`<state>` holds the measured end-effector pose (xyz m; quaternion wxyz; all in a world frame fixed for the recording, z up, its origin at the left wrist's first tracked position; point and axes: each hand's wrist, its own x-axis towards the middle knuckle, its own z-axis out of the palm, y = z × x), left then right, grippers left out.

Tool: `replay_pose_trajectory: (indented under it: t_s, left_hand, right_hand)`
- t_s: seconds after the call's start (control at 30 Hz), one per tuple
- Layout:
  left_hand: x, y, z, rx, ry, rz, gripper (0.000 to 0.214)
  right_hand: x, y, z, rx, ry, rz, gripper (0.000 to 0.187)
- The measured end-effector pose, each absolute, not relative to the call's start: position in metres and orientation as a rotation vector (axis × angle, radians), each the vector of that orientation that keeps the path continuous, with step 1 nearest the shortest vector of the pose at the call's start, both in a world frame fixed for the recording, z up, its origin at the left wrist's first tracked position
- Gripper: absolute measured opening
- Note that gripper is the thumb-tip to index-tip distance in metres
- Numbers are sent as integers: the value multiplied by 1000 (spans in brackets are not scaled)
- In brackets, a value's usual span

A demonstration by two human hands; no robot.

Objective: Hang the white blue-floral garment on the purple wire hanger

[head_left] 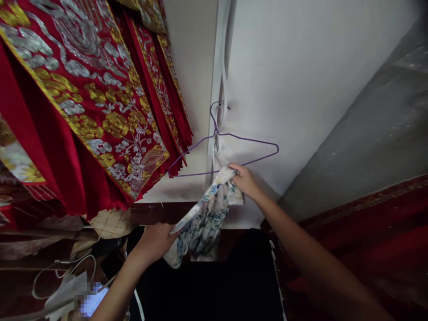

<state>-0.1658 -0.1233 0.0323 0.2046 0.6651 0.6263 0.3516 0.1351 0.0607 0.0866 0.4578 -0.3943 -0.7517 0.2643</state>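
A white floral-print cloth (207, 218) with blue and green leaves is stretched slantwise between my two hands. My left hand (156, 240) is closed round its lower left end. At the upper right end, my right hand (244, 182) pinches a gathered edge, the rest drooping below in folds. Whether the cloth is a garment I cannot tell. Just above my right hand hangs a purple wire hanger (247, 139), bare, its hook at a small peg on the wall. The hanger's lower bar passes close behind the top of the cloth; contact is unclear.
Red hangings (110, 102) with gold and silver embroidery fill the upper left. White cords (224, 76) run down the pale wall (284, 58). At lower left lie a white cable (36, 285) and a lit screen (95, 299). Red cloth (368, 240) covers the right side.
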Motion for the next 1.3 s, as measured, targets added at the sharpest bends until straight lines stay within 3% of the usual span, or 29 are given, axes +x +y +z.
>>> replay_pose_trajectory:
  t_s: [0.13, 0.33, 0.57, 0.77, 1.0, 1.1, 1.23, 1.3]
  left_hand:
    - [-166, -95, 53, 2071, 1863, 831, 17]
    - [-163, -53, 116, 2343, 1672, 1069, 13]
    - [-175, -81, 135, 2354, 1739, 1181, 5]
    - [-169, -109, 158, 2368, 1797, 1283, 21]
    - [-145, -27, 171, 2319, 1619, 1400, 20]
    - [-134, -11, 175, 2290, 1481, 1476, 41]
    - [-131, -22, 184, 2361, 1466, 1351, 34]
    - [-135, -25, 190, 2372, 1477, 1329, 33]
  right_hand:
    - [165, 30, 101, -1003, -1941, 540, 24]
    - [178, 10, 131, -1014, -2089, 521, 26]
    - [168, 23, 117, -1050, -2061, 482, 21]
    - [161, 25, 109, -1045, -2020, 492, 16]
    - [139, 6, 111, -940, -2017, 581, 17]
    - [149, 4, 111, -1006, -2004, 510, 31]
    - [191, 22, 122, -1206, -1701, 263, 88]
    - [215, 40, 133, -1288, -1628, 182, 104]
